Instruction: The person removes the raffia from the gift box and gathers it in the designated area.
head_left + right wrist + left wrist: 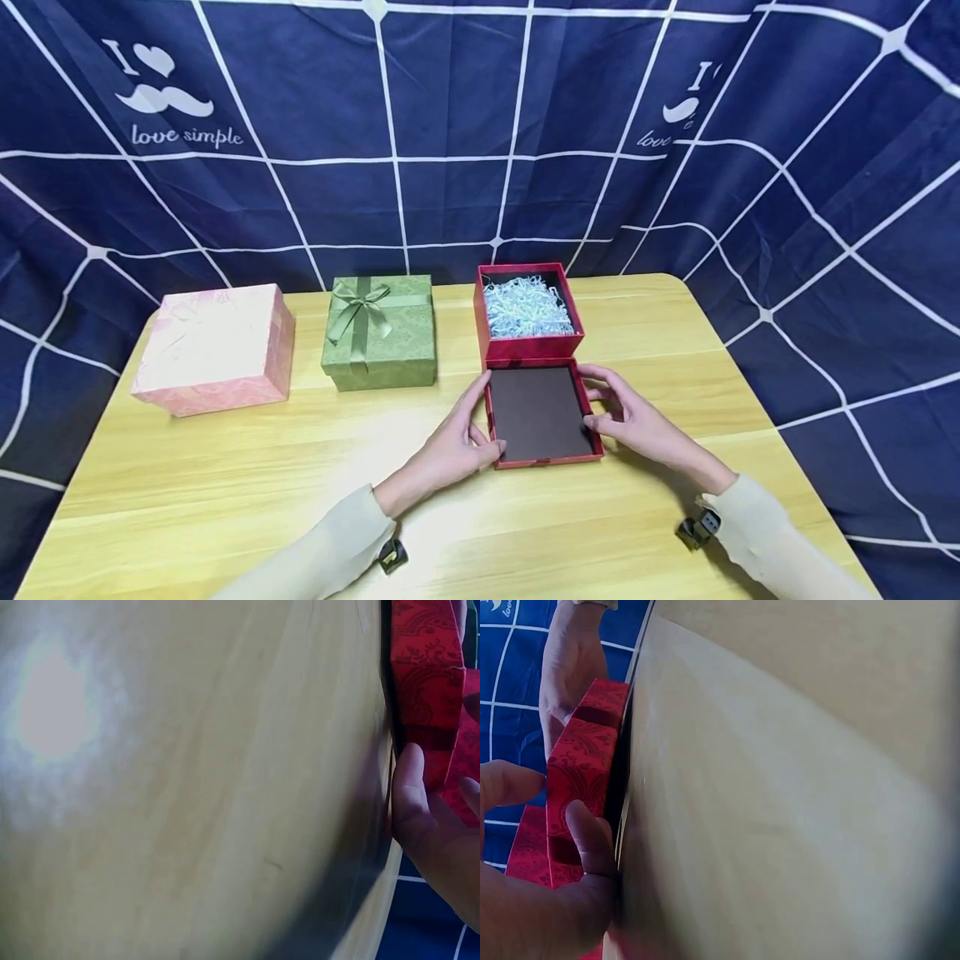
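I see the left hand (pixel 455 443) and the right hand (pixel 636 423) gripping opposite sides of the upturned red lid (pixel 540 412), just before the uncovered red box (pixel 534 349) (pale shreds (pixel 527 307) lie inside), so the step seems handling the lid, and the next probably calls for even lifting.

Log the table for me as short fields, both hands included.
left hand: grips left side of shallow square red lid
right hand: grips lid's right side
lid: dark interior up
behind lid: open red box, pale-blue shredded filler inside
left of red box: green patterned box, green ribbon bow, closed
far left: pink patterned box, closed
surface: light wooden table
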`<state>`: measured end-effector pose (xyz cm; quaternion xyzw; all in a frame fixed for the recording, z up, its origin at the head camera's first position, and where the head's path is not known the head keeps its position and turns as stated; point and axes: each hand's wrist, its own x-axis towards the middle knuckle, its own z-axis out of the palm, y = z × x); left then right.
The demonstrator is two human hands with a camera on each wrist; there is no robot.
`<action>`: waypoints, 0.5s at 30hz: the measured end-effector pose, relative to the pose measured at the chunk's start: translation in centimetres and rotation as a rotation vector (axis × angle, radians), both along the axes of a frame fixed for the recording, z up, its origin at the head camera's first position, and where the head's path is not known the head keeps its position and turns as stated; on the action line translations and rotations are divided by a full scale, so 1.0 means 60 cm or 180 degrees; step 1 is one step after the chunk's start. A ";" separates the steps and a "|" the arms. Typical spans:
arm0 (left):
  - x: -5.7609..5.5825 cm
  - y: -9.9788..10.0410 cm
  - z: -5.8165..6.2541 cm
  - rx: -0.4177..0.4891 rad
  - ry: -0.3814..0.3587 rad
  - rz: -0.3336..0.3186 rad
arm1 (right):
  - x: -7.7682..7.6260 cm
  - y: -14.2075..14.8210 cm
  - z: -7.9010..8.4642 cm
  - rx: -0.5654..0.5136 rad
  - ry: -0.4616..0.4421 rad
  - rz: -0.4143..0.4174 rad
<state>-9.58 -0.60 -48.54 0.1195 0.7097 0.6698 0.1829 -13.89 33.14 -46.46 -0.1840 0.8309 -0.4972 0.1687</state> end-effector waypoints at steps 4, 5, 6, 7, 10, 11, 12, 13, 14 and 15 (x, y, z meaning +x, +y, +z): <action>0.002 -0.003 0.000 -0.0006 -0.0070 0.0072 | -0.001 -0.005 0.004 0.0033 0.0046 -0.0123; 0.001 -0.004 0.001 -0.0018 -0.0068 0.0105 | -0.002 -0.006 0.006 0.0039 0.0060 -0.0156; 0.001 -0.005 0.000 -0.0037 -0.0049 0.0141 | -0.002 -0.007 0.008 0.0042 0.0077 -0.0193; 0.000 -0.005 0.000 -0.0055 -0.0029 0.0191 | -0.003 -0.009 0.009 0.0034 0.0089 -0.0229; -0.002 -0.005 0.000 -0.0163 0.0081 0.0367 | -0.005 -0.012 0.015 -0.0021 0.0168 -0.0342; -0.003 -0.004 0.001 -0.0198 0.0115 0.0428 | -0.006 -0.013 0.017 -0.0060 0.0183 -0.0378; -0.003 -0.004 0.002 -0.0224 0.0133 0.0488 | -0.008 -0.014 0.019 -0.0100 0.0205 -0.0417; -0.004 -0.003 0.004 -0.0248 0.0127 0.0545 | -0.010 -0.016 0.022 -0.0139 0.0224 -0.0460; -0.004 -0.002 0.006 -0.0263 0.0127 0.0593 | -0.012 -0.018 0.024 -0.0174 0.0249 -0.0502; -0.005 -0.001 0.007 -0.0260 0.0131 0.0634 | -0.015 -0.020 0.027 -0.0216 0.0261 -0.0544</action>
